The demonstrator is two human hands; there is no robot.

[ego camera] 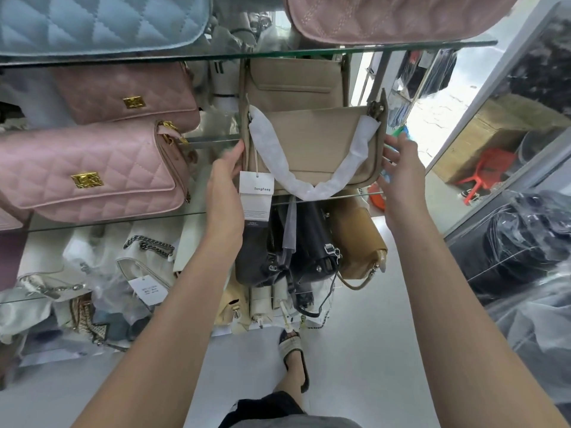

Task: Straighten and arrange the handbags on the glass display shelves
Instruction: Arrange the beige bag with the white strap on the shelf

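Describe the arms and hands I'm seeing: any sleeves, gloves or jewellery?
The left hand and right hand are ungloved, with no rings showing. Both forearms are bare down to the frame's edge: no sleeves, watch or bracelet.

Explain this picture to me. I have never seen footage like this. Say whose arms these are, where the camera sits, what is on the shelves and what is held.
There is no machine here. A person wears one camera on the head, looking forward and down, so the two bare arms are their own. The left hand lies flat against the left side of a flat beige handbag. The right hand, fingers spread, is at the bag's right edge, and I cannot tell whether it touches. The bag's white paper-wrapped strap and white hang tag dangle in front. The glass shelves also carry pink quilted handbags on the left, and black bags and a tan bag below.
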